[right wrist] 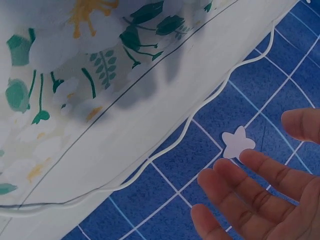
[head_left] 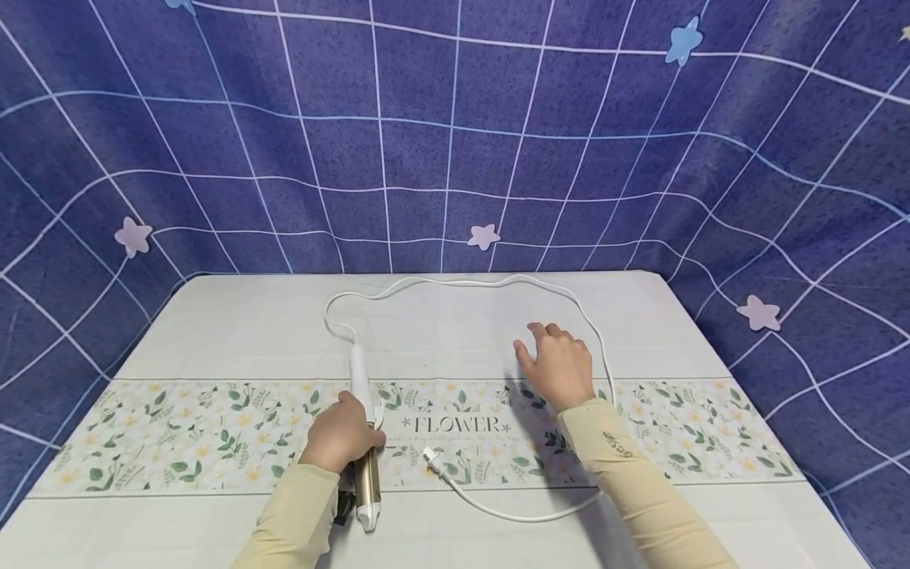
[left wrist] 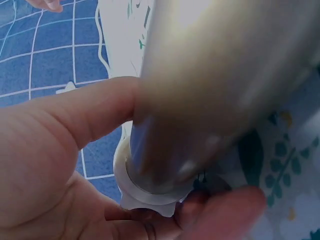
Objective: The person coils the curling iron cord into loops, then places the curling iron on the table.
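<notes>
My left hand (head_left: 340, 433) grips a curling iron (head_left: 367, 482) around where its white handle meets the gold barrel. The iron lies lengthwise on the table, its white tip toward me. In the left wrist view, the thumb is on one side of the shiny barrel (left wrist: 200, 85) and the fingers curl by the white collar (left wrist: 150, 200). A white power cord (head_left: 469, 282) leaves the handle's far end, loops along the back and comes round the right side to its plug (head_left: 431, 457). My right hand (head_left: 563, 365) hovers over the table inside this loop, fingers spread, holding nothing.
A white tablecloth (head_left: 235, 324) with a floral band and the printed word FLOWER covers the table. Behind and at both sides hangs a blue grid-patterned curtain (head_left: 419, 158) with star shapes. A small black object (head_left: 344, 506) shows beneath the left wrist.
</notes>
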Demonstrator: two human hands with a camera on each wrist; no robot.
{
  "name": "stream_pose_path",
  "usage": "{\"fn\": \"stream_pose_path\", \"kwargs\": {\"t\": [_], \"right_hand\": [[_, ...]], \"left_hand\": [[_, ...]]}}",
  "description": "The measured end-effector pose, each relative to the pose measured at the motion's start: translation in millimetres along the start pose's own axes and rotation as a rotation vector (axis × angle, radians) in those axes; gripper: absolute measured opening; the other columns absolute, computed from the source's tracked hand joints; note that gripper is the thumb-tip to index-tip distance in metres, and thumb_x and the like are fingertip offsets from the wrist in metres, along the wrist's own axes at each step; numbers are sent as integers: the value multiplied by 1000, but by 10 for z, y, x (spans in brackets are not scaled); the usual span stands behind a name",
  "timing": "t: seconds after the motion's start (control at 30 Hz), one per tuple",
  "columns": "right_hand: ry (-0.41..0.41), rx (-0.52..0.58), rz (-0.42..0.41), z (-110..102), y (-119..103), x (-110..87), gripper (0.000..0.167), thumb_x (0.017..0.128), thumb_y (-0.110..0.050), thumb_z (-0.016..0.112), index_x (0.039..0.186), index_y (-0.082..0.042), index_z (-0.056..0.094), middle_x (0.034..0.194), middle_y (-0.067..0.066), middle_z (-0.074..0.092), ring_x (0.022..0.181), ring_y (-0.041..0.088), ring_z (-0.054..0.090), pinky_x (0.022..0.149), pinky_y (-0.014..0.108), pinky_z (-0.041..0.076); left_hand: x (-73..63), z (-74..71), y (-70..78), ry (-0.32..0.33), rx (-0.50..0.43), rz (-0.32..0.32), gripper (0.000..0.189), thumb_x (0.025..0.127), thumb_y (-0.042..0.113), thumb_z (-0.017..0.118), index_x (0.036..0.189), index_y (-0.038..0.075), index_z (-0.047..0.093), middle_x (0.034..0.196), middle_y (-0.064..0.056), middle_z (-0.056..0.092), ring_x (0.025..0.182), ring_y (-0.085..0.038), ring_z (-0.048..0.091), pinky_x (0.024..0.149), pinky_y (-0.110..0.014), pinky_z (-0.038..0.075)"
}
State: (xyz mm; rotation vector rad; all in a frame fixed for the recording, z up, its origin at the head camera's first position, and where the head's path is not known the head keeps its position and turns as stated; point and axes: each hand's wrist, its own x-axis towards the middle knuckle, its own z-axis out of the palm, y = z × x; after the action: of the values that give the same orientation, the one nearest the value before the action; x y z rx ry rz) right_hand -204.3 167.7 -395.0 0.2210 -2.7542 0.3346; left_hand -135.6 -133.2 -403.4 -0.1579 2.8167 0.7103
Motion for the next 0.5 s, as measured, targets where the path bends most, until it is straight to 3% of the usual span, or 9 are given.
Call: {"fn": "stream_pose_path", "kwargs": {"t": [0.3, 0.5], "right_hand": [[2, 45, 13, -4, 6, 4, 39, 97, -33, 68, 124, -5, 70, 112, 20, 72, 84, 40, 70, 75, 52, 57], [44, 86, 8, -17, -1, 9, 33, 95, -27, 71, 120, -6, 73, 107, 18, 73, 79, 38, 71, 68, 50, 58]], "left_hand": [[44, 22, -44, 32, -40, -3, 76, 78, 10, 77, 127, -29, 33, 85, -30, 61, 68, -36, 66, 62, -46, 58], [36, -8, -57, 40, -63, 20, 74, 78, 7, 75, 127, -29, 32, 80, -29, 61, 65, -35, 66, 59, -46, 59]]}}
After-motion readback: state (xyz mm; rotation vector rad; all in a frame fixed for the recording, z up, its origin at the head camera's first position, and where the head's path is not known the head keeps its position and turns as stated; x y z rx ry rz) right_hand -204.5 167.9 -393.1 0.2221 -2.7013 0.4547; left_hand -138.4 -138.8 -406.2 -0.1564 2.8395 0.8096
